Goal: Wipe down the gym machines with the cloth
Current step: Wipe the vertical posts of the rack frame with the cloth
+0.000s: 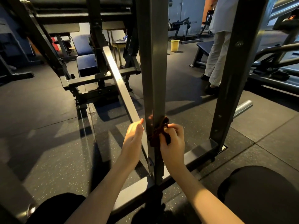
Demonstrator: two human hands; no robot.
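while the right grip [172, 143] pinches the dark red cloth [159, 133], likely soft and light, low against the steel upright [153, 62], the left grip [133, 136] hovers released just beside it; a fuller handful should press firmer.

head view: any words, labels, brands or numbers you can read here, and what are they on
No text can be read in this view.
Upright post: bare metal, no label showing.
Cloth in the right hand: dark, no print visible.
Yellow bucket: plain on the side that shows.
Orange patch on the machine at top right: may be a label, too blurred to read.
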